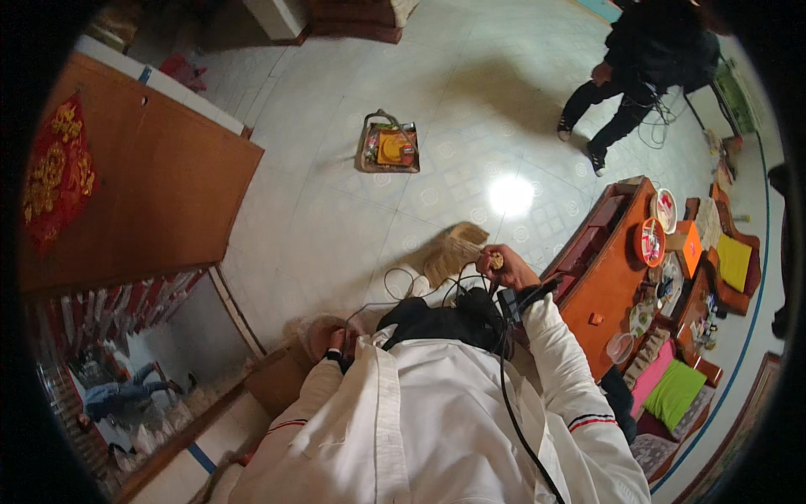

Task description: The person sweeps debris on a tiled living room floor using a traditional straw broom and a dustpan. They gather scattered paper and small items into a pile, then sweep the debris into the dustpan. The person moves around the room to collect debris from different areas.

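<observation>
My right hand [507, 268] is closed around the end of a thin handle, whose round tip shows at the fist. Below the hand, a straw-coloured broom head [450, 255] rests on the tiled floor near my feet. My left hand [337, 343] hangs at my left side beside a pinkish, rounded thing [318, 334] that I cannot name for sure; whether it holds anything is not visible. A dustpan [371, 165] with a raised handle stands on the floor ahead, filled with wrappers and an orange-yellow packet.
A wooden table [582, 321] at the right bears an orange basket [648, 242], a box and dishes, with a cushioned sofa behind. A person in dark clothes [661, 57] stands at the upper right. An open wooden door [157, 176] is at the left; another person [126, 394] is beyond the doorway.
</observation>
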Demonstrator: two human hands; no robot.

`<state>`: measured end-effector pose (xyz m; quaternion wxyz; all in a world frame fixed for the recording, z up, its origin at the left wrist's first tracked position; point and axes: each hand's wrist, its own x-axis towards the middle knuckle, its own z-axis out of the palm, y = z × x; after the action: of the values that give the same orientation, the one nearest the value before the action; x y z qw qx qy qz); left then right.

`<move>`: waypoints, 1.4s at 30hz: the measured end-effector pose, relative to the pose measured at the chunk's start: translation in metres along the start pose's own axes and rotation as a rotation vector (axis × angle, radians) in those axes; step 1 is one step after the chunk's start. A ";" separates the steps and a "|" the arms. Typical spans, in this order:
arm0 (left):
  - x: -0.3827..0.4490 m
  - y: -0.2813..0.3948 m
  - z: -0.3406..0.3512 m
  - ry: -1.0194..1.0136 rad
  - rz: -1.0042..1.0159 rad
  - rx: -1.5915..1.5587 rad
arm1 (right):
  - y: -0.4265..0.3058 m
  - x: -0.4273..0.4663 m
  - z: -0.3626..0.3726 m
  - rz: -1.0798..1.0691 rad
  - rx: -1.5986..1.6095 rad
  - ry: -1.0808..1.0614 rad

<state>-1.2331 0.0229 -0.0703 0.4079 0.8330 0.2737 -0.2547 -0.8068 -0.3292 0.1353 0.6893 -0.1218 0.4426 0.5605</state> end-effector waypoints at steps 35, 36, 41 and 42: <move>0.196 0.377 0.044 0.356 -0.546 -1.087 | -0.442 -0.140 0.179 -0.153 -0.188 0.022; 0.206 0.381 0.045 0.296 -0.584 -1.136 | -0.453 -0.132 0.188 -0.079 -0.122 -0.014; 0.279 0.395 0.028 0.173 -0.541 -0.769 | -0.499 -0.072 0.245 -0.066 -0.325 0.018; 0.284 0.397 0.029 0.140 -0.535 -0.741 | -0.501 -0.057 0.256 -0.110 -0.349 0.033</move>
<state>-0.7707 -0.1361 -0.0549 0.5786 0.5463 0.5785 -0.1789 -0.2429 -0.3682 0.1614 0.6801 -0.2725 0.3425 0.5881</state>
